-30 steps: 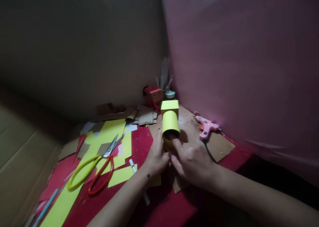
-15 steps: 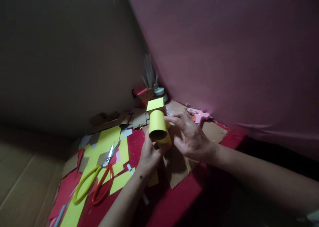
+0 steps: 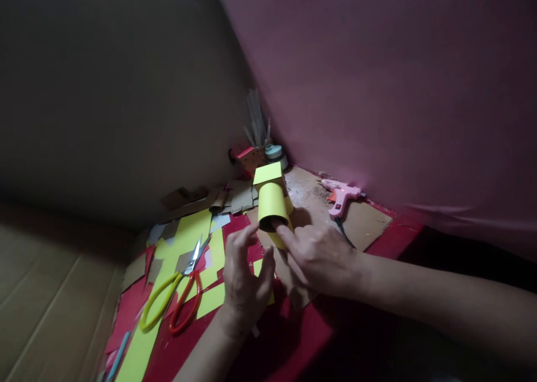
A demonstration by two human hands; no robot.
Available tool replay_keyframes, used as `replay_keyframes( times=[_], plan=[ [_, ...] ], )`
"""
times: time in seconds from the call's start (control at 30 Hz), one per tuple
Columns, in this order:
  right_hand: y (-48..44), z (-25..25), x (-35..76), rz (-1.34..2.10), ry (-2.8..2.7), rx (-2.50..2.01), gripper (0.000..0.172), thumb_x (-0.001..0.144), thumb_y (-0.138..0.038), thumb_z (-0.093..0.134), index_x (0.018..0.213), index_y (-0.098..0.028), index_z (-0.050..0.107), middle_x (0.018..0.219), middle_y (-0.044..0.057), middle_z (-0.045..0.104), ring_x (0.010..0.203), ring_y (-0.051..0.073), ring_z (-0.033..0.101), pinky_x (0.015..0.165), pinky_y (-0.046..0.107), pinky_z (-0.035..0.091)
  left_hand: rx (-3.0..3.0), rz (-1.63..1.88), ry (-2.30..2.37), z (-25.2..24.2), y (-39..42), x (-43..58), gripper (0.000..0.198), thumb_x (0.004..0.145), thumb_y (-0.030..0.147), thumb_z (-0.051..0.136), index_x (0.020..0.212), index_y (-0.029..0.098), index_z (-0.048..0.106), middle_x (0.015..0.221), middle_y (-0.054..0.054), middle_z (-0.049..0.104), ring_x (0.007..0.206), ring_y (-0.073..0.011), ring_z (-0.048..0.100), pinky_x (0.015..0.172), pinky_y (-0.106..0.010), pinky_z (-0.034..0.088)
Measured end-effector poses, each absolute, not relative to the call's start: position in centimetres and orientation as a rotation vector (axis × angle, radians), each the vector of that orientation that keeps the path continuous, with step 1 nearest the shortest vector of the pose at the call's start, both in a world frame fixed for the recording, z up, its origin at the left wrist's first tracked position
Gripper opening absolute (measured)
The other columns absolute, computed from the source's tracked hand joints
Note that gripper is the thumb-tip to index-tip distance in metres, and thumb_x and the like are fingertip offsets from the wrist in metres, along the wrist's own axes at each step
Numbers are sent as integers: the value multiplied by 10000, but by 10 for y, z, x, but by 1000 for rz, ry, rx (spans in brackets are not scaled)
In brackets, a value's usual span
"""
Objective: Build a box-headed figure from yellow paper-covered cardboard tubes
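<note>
A yellow paper tube with a yellow box at its far end lies on a cardboard sheet, its open mouth towards me. My right hand has its index finger at the tube's mouth, pinching the near rim, the other fingers curled. My left hand hovers just left of the tube with fingers apart, holding nothing.
Scissors with one yellow and one orange handle lie on yellow paper pieces at the left. A pink glue gun rests at the right by the pink wall. Cardboard scraps, a stick holder and a tape roll fill the corner.
My left hand has let go of the tube and drawn back, fingers spread. My right hand moved from the tube's right side to its mouth. The tube now rests lower on the cardboard.
</note>
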State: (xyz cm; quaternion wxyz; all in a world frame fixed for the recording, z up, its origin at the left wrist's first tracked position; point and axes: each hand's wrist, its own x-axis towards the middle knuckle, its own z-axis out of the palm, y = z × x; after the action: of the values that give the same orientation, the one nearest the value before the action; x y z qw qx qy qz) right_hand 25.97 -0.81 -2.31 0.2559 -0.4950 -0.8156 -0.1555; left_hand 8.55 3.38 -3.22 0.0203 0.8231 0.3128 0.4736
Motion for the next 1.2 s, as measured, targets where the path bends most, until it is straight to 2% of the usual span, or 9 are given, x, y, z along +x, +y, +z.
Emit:
replay_keyframes(
  times=[0.13,0.2,0.33,0.47,0.6,0.73,0.93,1.1,1.2],
  plan=[
    [-8,-3,247,-180,-2264,-1658,281,827,-166,518,1088,-90,586,699,126,699,563,238,666,439,289,328,2256,1253,1088,-36,48,91,663,765,178,640,1359,225,349,1217,-100,508,1111,-265,517,925,-429,445],
    [-8,3,243,-104,-2279,-1705,271,810,-143,511,1066,-96,587,715,129,712,583,243,686,445,284,338,2039,1081,1040,-38,58,94,732,713,186,682,1360,227,343,1294,-109,489,1152,-277,510,944,-422,440],
    [-4,4,241,-65,-2274,-1789,304,799,-143,507,1083,-87,599,730,146,717,613,274,698,455,298,340,1745,878,863,-42,70,100,639,678,209,713,1252,196,433,1137,-90,603,1008,-252,593,844,-363,489],
    [-1,1,240,-79,-2264,-1857,310,812,-185,509,1086,-84,610,739,165,714,626,295,690,468,306,319,1749,866,811,-48,71,105,531,664,211,744,1141,177,514,1046,-75,641,953,-251,612,782,-332,502],
    [0,-1,239,-111,-2236,-1893,331,810,-207,502,1097,-82,607,784,179,707,643,292,670,482,312,288,1756,915,806,-55,73,109,620,674,179,734,1240,167,480,1131,-103,611,1048,-293,580,845,-375,492],
    [2,-5,241,-112,-2181,-1902,281,822,-236,497,1032,-95,622,873,195,697,692,291,656,499,318,265,1756,950,746,-60,78,112,661,675,158,712,1289,166,469,1194,-119,594,1136,-325,548,922,-425,475],
    [3,-7,241,-85,-2184,-1958,215,808,-198,502,952,-116,638,789,168,700,671,298,657,504,320,211,1706,981,681,-63,80,122,757,650,140,718,1340,172,409,1295,-140,557,1158,-329,549,958,-453,467],
    [3,-8,242,-101,-2204,-1997,200,809,-177,504,928,-110,649,753,166,702,654,294,662,503,320,200,1675,1001,711,-61,75,126,845,667,200,729,1393,132,303,1257,-166,563,1146,-329,552,967,-471,457],
    [4,-8,242,-115,-2221,-2019,207,807,-163,495,934,-110,650,739,163,700,653,295,661,499,320,201,1686,1012,762,-60,73,126,872,664,211,751,1400,125,291,1228,-163,565,1148,-337,538,986,-487,431]
  ],
)
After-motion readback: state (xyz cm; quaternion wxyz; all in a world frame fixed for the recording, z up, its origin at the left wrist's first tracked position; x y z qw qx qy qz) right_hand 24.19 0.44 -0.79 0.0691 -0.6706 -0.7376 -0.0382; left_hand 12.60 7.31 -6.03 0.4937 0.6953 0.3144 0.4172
